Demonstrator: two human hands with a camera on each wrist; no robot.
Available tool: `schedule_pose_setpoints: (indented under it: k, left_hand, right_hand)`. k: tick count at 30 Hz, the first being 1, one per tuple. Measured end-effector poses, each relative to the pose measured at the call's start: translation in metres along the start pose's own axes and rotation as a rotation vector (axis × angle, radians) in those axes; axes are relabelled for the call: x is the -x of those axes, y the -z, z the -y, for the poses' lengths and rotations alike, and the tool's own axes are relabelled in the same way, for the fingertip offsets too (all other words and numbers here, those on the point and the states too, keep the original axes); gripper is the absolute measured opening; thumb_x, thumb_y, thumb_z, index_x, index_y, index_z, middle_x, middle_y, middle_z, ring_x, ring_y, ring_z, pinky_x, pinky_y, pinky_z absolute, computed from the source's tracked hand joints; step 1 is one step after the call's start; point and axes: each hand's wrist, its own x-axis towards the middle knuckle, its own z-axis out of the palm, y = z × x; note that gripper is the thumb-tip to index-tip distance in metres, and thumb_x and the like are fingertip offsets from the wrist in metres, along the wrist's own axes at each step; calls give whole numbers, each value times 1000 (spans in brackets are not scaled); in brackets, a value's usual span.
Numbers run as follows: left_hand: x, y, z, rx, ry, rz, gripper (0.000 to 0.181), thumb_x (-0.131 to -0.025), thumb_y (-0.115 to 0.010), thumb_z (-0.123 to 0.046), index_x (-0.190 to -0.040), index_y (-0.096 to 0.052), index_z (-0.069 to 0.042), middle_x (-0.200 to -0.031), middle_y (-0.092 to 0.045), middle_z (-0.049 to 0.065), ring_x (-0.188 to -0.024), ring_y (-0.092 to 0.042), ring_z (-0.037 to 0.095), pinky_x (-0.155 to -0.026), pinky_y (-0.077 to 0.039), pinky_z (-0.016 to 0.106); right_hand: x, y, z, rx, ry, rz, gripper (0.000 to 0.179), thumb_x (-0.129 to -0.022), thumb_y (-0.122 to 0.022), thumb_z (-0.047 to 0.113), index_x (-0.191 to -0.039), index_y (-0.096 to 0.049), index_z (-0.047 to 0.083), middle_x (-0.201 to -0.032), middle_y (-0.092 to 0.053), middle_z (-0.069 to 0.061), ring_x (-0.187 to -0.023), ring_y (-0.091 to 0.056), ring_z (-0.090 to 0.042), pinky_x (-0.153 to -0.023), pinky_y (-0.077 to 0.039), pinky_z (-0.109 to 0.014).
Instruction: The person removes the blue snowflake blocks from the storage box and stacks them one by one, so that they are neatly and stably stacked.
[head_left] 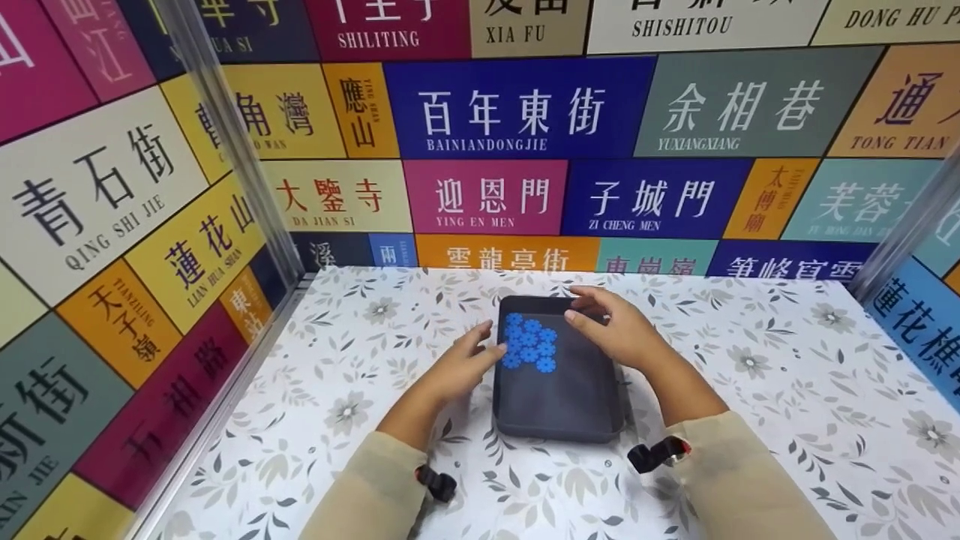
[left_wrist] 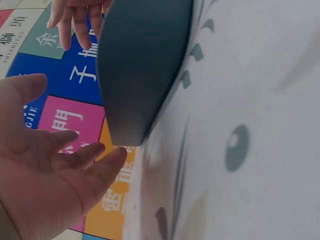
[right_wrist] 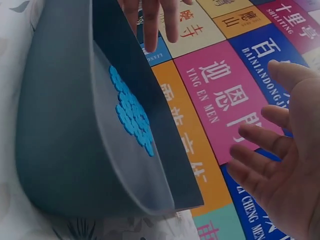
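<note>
Backdrop: walls (head_left: pixel 517 112) papered with bright street-name signs in Chinese characters and Latin letters stand on three sides, past the fingertips of both hands; metal posts (head_left: pixel 225 135) mark the corners.
Surface: tablecloth (head_left: pixel 787 390), white with grey flowers and leaves, spreads under both forearms.
Tray: dark grey tray (head_left: pixel 559 405), rectangular with rounded corners and a low raised rim, lies flat on the cloth between the two hands, its long side running away from the person.
Tray contents: blue discs (head_left: pixel 529 343), small flower-edged pieces, are bunched flat in one cluster in the far half of the tray, between the fingertips of both hands; the near half of the tray floor is bare.
Left hand: left hand (head_left: pixel 461 365) sits at the tray's left rim, fingers straight and slightly spread, tips reaching over the rim to the edge of the blue cluster; whether they touch a disc is hard to tell. It grips nothing. The left wrist view shows the palm (left_wrist: pixel 40 185) open beside the tray's outer wall.
Right hand: right hand (head_left: pixel 611 330) hovers over the tray's far right corner, palm down, fingers extended and loose, fingertips just beside the cluster. It holds nothing; the right wrist view shows relaxed, parted fingers (right_wrist: pixel 260 165).
Sleeves: beige sleeves (head_left: pixel 742 480) cover both forearms, each with a black strap (head_left: pixel 656 452) at the wrist.
</note>
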Motion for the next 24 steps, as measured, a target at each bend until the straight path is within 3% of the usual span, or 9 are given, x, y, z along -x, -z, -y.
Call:
schedule_pose_setpoints:
  k: [5, 9, 13, 18, 24]
  left_hand:
    - [-4, -5, 8, 190, 71, 33, 79, -104, -63, -40, -170, -28, -15, -174, -32, 19, -150, -49, 47, -124, -45, 55]
    - [-6, -9, 14, 252, 107, 25, 77, -101, -65, -26, -169, -31, -12, -173, -35, 21, -149, -51, 41, -122, -47, 51]
    - [-7, -11, 16, 300, 98, 41, 77, -98, -64, -11, -168, -31, -8, -171, -36, 22, -155, -45, 37, -121, -48, 49]
    - [-7, -11, 16, 311, 87, 63, 80, -93, -61, 0, -168, -32, -9, -171, -38, 18, -157, -42, 38, -121, -49, 49]
    - [-7, -11, 17, 316, 67, 80, 85, -89, -58, 8, -168, -29, -5, -172, -37, 21, -156, -42, 40, -119, -51, 49]
  right_hand:
    - [-13, -4, -7, -43, 1, 62, 53, -103, -68, 46, -147, -63, 17, -134, -72, -13, -119, -68, -30, -96, -58, -42]
    - [-24, -8, -12, -79, 17, 109, 48, -102, -71, 38, -141, -67, 11, -129, -73, -15, -113, -70, -24, -93, -58, -30]
    - [-33, -11, -16, -129, 47, 179, 46, -101, -74, 29, -139, -67, 4, -123, -73, -19, -103, -69, -18, -87, -59, -25]
    - [-39, -15, -20, -146, 37, 265, 44, -98, -77, 22, -135, -68, -1, -118, -75, -18, -96, -69, -11, -85, -62, -32]
    - [-45, -23, -25, -174, 2, 305, 46, -95, -79, 14, -133, -66, -8, -114, -77, -19, -92, -70, -7, -85, -64, -41]
